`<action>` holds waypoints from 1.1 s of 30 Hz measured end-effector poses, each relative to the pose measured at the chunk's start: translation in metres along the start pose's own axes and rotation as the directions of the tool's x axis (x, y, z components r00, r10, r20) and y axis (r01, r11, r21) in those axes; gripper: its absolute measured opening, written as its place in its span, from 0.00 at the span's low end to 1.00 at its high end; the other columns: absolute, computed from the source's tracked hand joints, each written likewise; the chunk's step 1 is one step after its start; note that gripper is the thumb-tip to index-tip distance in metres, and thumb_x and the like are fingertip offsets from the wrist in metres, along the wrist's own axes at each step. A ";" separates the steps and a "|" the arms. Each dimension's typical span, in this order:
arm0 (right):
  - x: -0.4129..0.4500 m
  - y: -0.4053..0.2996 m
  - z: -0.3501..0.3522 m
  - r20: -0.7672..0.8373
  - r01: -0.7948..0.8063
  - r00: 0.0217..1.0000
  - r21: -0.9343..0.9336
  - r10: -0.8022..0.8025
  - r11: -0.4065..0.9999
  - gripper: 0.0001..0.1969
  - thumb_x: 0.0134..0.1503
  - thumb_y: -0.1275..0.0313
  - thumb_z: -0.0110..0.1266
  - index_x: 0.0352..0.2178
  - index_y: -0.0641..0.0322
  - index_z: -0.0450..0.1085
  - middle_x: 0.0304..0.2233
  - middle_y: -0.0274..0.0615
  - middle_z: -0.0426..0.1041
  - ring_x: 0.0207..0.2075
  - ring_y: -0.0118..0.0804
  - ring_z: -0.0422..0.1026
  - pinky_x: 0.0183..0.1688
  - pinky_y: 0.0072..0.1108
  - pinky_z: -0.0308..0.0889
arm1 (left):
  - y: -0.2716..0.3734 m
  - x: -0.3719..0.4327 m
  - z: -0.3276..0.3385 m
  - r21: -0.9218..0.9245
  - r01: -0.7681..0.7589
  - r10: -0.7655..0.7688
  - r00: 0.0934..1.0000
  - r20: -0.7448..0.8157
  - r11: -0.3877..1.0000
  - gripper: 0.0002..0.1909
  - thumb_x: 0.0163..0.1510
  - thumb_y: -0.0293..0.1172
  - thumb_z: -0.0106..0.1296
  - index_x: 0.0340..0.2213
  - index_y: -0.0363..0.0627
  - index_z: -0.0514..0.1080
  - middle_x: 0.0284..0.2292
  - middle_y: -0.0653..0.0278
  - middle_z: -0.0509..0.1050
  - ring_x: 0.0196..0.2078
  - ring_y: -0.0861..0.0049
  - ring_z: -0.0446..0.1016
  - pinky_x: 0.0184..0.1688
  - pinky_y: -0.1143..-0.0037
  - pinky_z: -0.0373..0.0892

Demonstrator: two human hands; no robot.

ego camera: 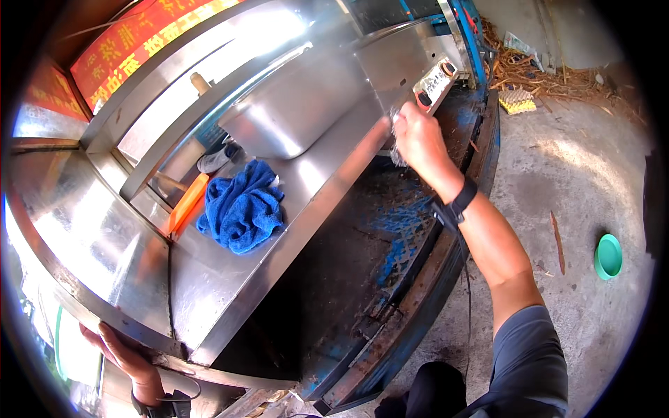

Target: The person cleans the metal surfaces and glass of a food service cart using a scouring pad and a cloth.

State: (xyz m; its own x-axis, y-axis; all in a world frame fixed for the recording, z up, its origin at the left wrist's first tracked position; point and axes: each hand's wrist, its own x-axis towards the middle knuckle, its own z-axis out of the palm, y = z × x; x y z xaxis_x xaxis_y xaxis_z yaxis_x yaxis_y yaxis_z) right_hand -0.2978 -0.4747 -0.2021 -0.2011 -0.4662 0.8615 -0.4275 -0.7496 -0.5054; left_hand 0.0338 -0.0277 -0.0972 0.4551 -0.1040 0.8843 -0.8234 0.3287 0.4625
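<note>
My right hand (419,137) is closed around a grey scouring pad (399,155), which looks like steel wool and is partly hidden by my fingers. It meets the front lip (349,166) of a stainless steel counter, close to a control panel (435,83) with knobs. At the lower left, my left hand (123,356) leans against the outer metal frame of the cart (130,326), its fingers extended and nothing held. A crumpled blue cloth (243,209) lies on the steel counter (209,277) between my hands, beside an orange plastic object (187,206).
A steel basin (308,99) is set above the counter. Below it runs a dark, rusty shelf (360,245) with flaking blue paint. On the concrete floor (528,313) are a green bowl (609,256), a yellow sponge (517,107) and wood scraps (564,86). A red banner (141,44) bears writing.
</note>
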 end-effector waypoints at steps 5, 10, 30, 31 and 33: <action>0.054 0.036 -0.018 -0.006 -0.215 0.976 -0.208 0.219 0.954 0.09 0.52 0.71 0.44 0.26 0.69 0.66 0.26 0.61 0.70 0.34 0.60 0.69 0.38 0.39 0.65 | -0.004 -0.001 0.010 -0.073 0.020 -0.018 1.000 0.016 0.997 0.26 0.58 0.40 0.37 0.54 0.41 0.48 0.48 0.55 0.59 0.48 0.72 0.60 0.52 0.73 0.55; 0.019 0.005 -0.010 0.039 -0.012 0.999 -0.125 0.016 0.992 0.07 0.52 0.72 0.44 0.25 0.67 0.65 0.23 0.60 0.69 0.32 0.59 0.70 0.35 0.40 0.65 | -0.007 0.002 0.002 -0.010 0.001 -0.001 1.000 0.006 1.000 0.27 0.58 0.40 0.37 0.54 0.40 0.47 0.48 0.55 0.59 0.49 0.71 0.59 0.52 0.73 0.54; 0.056 0.031 -0.018 0.023 -0.094 0.995 -0.221 0.101 0.971 0.09 0.53 0.71 0.43 0.25 0.67 0.65 0.25 0.59 0.70 0.33 0.60 0.70 0.36 0.39 0.65 | 0.003 -0.003 0.012 0.001 0.019 -0.019 1.000 -0.020 1.000 0.26 0.59 0.41 0.36 0.54 0.41 0.48 0.47 0.56 0.59 0.47 0.73 0.60 0.51 0.72 0.56; 0.059 0.031 -0.019 0.029 -0.123 0.990 -0.253 0.135 0.959 0.09 0.53 0.71 0.44 0.25 0.68 0.65 0.25 0.59 0.70 0.32 0.61 0.69 0.36 0.40 0.65 | 0.003 -0.003 0.013 0.019 -0.023 0.023 0.999 -0.030 1.000 0.25 0.59 0.41 0.36 0.54 0.41 0.48 0.47 0.56 0.59 0.47 0.73 0.60 0.51 0.72 0.56; 0.053 0.039 -0.015 0.022 -0.027 0.999 -0.221 0.033 0.975 0.08 0.52 0.72 0.46 0.24 0.68 0.64 0.25 0.60 0.70 0.33 0.60 0.70 0.35 0.40 0.65 | 0.002 -0.004 0.014 0.005 -0.011 0.011 1.000 -0.015 1.000 0.25 0.59 0.40 0.36 0.54 0.41 0.48 0.46 0.56 0.59 0.47 0.73 0.60 0.51 0.72 0.57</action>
State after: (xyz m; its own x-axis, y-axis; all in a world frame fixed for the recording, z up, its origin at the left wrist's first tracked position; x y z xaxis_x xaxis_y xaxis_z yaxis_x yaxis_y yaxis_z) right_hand -0.3383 -0.5218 -0.1759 -0.1955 -0.5008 0.8432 -0.6057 -0.6146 -0.5054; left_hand 0.0253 -0.0395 -0.0987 0.4512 -0.0863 0.8882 -0.8300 0.3252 0.4532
